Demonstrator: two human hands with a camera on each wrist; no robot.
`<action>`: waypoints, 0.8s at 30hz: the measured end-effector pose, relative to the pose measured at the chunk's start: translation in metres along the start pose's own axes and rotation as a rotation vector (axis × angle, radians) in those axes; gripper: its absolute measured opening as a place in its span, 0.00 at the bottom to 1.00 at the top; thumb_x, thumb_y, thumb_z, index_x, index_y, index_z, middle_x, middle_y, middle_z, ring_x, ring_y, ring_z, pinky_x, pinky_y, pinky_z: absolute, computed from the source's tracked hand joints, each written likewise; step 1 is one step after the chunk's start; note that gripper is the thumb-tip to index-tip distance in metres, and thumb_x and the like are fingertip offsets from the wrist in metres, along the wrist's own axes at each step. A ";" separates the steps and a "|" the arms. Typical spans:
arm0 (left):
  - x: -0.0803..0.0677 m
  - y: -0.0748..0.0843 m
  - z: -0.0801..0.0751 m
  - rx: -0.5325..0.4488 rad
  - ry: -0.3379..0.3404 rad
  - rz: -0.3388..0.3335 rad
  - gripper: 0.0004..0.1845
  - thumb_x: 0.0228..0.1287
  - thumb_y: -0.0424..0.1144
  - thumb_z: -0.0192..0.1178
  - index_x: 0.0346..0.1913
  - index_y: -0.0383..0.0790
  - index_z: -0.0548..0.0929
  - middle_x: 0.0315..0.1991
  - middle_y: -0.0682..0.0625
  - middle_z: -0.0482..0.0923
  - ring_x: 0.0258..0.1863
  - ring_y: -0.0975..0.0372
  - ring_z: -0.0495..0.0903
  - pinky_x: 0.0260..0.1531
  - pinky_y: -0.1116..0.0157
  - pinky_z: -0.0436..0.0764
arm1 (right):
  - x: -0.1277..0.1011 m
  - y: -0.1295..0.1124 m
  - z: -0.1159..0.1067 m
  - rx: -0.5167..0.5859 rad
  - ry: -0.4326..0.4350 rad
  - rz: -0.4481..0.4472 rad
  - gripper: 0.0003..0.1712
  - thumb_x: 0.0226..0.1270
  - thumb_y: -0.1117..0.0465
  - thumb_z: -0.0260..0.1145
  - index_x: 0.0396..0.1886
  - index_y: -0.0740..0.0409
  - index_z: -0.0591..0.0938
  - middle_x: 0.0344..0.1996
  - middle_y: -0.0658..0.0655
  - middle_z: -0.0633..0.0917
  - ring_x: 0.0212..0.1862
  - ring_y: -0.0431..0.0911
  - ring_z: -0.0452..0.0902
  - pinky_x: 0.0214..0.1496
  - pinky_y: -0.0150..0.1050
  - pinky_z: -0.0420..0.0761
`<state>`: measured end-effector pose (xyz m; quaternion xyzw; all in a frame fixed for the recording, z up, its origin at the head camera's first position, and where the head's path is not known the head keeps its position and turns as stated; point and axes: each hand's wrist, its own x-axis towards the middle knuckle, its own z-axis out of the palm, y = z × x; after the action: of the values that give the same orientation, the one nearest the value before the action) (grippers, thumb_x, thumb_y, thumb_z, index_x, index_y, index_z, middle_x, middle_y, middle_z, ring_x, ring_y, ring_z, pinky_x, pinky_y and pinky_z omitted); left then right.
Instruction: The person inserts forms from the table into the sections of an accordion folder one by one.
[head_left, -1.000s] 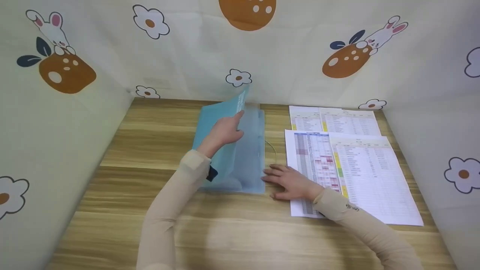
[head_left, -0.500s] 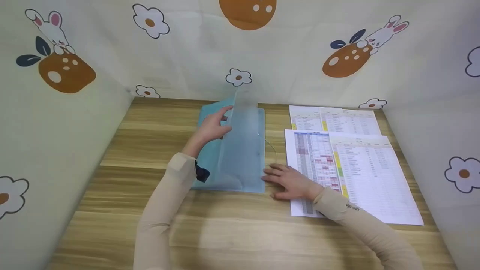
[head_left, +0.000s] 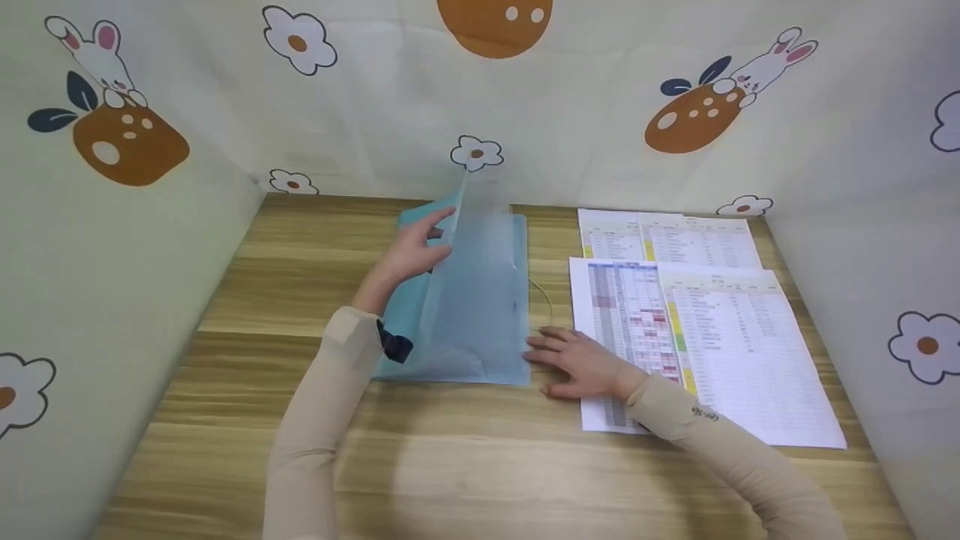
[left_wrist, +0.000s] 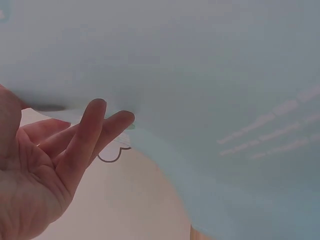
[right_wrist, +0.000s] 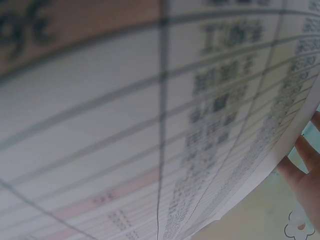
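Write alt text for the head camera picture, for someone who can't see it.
A person's left hand lifts the clear front cover of a blue folder lying on a wooden table. The right hand rests flat at the folder's right edge, partly on printed sheets spread to the right. Cartoon rabbit curtains surround the table.

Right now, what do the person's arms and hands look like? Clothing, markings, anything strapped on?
Both arms wear long, close-fitting beige sleeves reaching the wrists. The left hand is bare, no glove or ring visible; a dark strap or tab shows at the left cuff. The right hand is bare too, and its sleeve carries a small dark printed mark on the forearm, too small to read.
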<state>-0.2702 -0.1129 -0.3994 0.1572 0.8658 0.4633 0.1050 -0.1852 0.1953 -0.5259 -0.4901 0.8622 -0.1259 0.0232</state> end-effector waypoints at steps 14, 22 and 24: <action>0.001 -0.001 0.002 0.023 0.004 0.041 0.30 0.59 0.33 0.47 0.66 0.45 0.57 0.57 0.41 0.65 0.17 0.61 0.71 0.19 0.66 0.73 | 0.000 0.001 0.001 -0.018 -0.006 0.004 0.34 0.55 0.42 0.57 0.61 0.50 0.68 0.60 0.55 0.66 0.62 0.55 0.53 0.57 0.52 0.56; 0.001 -0.002 0.004 0.013 0.022 0.045 0.30 0.58 0.33 0.47 0.66 0.45 0.58 0.61 0.43 0.60 0.30 0.58 0.74 0.21 0.65 0.74 | 0.000 0.001 0.001 -0.021 -0.027 0.013 0.34 0.55 0.43 0.57 0.61 0.50 0.67 0.61 0.54 0.65 0.63 0.54 0.51 0.58 0.51 0.55; 0.001 -0.002 0.006 0.008 0.023 0.032 0.30 0.59 0.33 0.47 0.66 0.46 0.58 0.61 0.43 0.61 0.34 0.58 0.75 0.22 0.65 0.75 | 0.001 0.001 0.000 -0.022 -0.031 0.011 0.34 0.55 0.43 0.56 0.61 0.50 0.67 0.61 0.54 0.64 0.63 0.55 0.51 0.58 0.52 0.55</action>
<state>-0.2691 -0.1092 -0.4039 0.1663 0.8661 0.4634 0.0870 -0.1861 0.1951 -0.5266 -0.4873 0.8659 -0.1086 0.0316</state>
